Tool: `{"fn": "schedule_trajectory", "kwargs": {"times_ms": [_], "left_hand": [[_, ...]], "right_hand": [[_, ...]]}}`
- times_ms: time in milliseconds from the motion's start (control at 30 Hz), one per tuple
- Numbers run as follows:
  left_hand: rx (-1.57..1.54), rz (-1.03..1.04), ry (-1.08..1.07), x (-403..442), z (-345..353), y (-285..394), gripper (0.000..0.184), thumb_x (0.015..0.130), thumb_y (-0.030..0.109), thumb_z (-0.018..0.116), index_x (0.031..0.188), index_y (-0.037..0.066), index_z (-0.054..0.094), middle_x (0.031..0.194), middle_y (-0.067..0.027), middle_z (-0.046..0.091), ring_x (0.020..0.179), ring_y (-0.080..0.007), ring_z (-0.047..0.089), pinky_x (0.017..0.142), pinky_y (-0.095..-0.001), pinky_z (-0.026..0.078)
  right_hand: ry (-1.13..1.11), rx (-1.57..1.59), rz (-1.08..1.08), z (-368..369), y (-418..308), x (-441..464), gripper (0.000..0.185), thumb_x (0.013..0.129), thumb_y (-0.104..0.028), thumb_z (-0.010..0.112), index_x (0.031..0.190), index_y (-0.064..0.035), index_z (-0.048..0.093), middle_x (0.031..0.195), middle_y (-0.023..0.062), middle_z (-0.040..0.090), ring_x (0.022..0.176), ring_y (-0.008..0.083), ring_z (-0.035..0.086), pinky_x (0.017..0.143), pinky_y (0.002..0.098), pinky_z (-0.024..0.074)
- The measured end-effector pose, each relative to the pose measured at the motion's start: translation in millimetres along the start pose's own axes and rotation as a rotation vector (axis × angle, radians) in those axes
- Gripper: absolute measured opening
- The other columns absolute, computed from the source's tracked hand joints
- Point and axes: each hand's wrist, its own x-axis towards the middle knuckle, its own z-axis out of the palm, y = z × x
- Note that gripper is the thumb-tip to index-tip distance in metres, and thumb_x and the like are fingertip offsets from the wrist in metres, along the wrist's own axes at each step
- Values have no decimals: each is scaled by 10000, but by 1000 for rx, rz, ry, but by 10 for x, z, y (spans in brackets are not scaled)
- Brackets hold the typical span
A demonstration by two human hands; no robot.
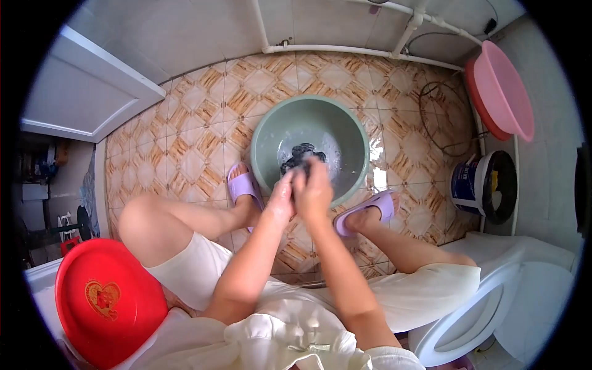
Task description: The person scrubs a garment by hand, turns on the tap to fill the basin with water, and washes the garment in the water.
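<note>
A grey-green basin (262, 132) stands on the tiled floor between my feet, with sudsy water in it. A dark, wet, bunched cloth (302, 155) is over the basin's near half; what kind of garment it is, I cannot make out. My left hand (283, 194) and my right hand (313, 190) are pressed close together on the cloth's near end, above the near rim. Both hands are closed around it, and suds coat the left wrist. The right fingers are slightly blurred and partly hide the cloth.
Purple slippers (245, 185) are on my feet beside the basin. A red basin (111, 302) sits at left. Pink (502, 92) and red basins lean at the right wall, above a bucket (484, 188). A toilet (468, 314) is at lower right, a white door (86, 86) at upper left.
</note>
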Motion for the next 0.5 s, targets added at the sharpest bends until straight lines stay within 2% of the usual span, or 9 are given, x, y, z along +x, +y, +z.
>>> {"fn": "schedule_trajectory", "kwargs": {"times_ms": [33, 100, 167, 233, 300, 367, 400, 433, 500], "left_hand": [[-132, -53, -326, 14, -61, 38, 344, 902, 237, 476, 1157, 9, 511, 1122, -92, 582, 1012, -242, 556, 892, -360, 451], [-168, -64, -319, 69, -177, 35, 333, 892, 202, 499, 1158, 2, 504, 1112, -105, 578, 992, -249, 569, 868, -394, 470], [87, 67, 82, 73, -130, -31, 347, 857, 103, 504, 1197, 42, 475, 1144, -94, 565, 1050, -230, 556, 910, -390, 455], [41, 110, -135, 240, -314, -124, 373, 816, 28, 485, 1189, 32, 484, 1126, -90, 576, 1027, -229, 569, 915, -387, 455], [16, 106, -163, 326, -355, -123, 358, 855, 104, 459, 1205, 29, 474, 1148, -97, 563, 1049, -230, 557, 925, -391, 446], [-67, 22, -163, 278, -281, -32, 265, 855, 138, 497, 1071, -10, 543, 1031, -95, 593, 948, -233, 580, 869, -358, 465], [-20, -10, -232, 246, -304, -1, 288, 873, 186, 475, 1078, -4, 544, 1041, -88, 594, 955, -219, 577, 884, -341, 453], [-198, 6, -659, 154, -317, -3, 443, 928, 307, 372, 1241, 0, 430, 1319, -166, 429, 1205, -298, 423, 982, -406, 383], [-33, -44, -223, -15, -55, 59, 276, 844, 121, 506, 1087, -4, 543, 1057, -90, 592, 964, -210, 577, 869, -329, 460]], "right_hand": [[-51, -50, 27, 52, -149, -123, 221, 802, -233, 588, 973, -100, 546, 964, 163, 602, 863, 378, 591, 704, 475, 472], [-261, -176, 217, 27, -245, -85, 195, 810, -263, 581, 898, -92, 546, 840, 179, 627, 777, 395, 609, 650, 490, 475], [-161, -275, 254, 119, 115, 103, 211, 829, -287, 558, 830, -77, 536, 744, 183, 628, 716, 402, 610, 630, 486, 475], [-78, -274, 356, 56, 297, 294, 174, 833, -248, 539, 855, -75, 530, 762, 178, 631, 697, 395, 604, 626, 490, 464], [99, -80, 223, 32, 331, 255, 182, 831, -222, 537, 954, -89, 524, 801, 188, 625, 730, 399, 599, 645, 481, 459], [99, 12, 112, 30, 93, 83, 242, 829, -220, 544, 1037, -103, 505, 850, 208, 610, 778, 408, 593, 673, 477, 456], [-68, 56, 155, 41, -65, -47, 276, 822, -257, 558, 1053, -112, 511, 845, 216, 602, 789, 423, 587, 679, 497, 453], [-118, -83, 111, 42, -192, -152, 197, 833, -269, 554, 955, -117, 528, 781, 180, 625, 719, 402, 601, 649, 470, 463], [-200, -160, 161, 72, -116, -86, 208, 835, -308, 542, 871, -104, 529, 750, 217, 612, 700, 423, 595, 612, 533, 454]]}}
